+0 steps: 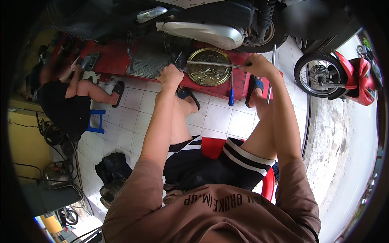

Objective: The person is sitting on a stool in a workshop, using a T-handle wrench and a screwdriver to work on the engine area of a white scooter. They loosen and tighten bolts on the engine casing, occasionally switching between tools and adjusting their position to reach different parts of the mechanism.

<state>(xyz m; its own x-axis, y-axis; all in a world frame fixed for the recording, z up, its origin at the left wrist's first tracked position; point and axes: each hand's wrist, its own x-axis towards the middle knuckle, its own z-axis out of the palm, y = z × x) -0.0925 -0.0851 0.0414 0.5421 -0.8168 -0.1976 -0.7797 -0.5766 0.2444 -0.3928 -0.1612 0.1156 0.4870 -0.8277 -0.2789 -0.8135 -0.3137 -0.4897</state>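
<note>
My right hand is wrapped round the shaft of a steel T-handle wrench, close to its long crossbar. The shaft runs leftward over a round gold tray holding small metal parts. My left hand is closed at the front edge of the red lift platform, just beyond the shaft's left end; what its fingers hold is hidden. Above both hands is a motorbike with a silver side cover. A screwdriver with a blue handle sits at the platform edge, between the tray and my right foot.
A red motorbike stands at the right. On the left, another person in dark clothes sits by a blue stool, working at the platform. A black bag-like bundle lies on the tiled floor, near cables.
</note>
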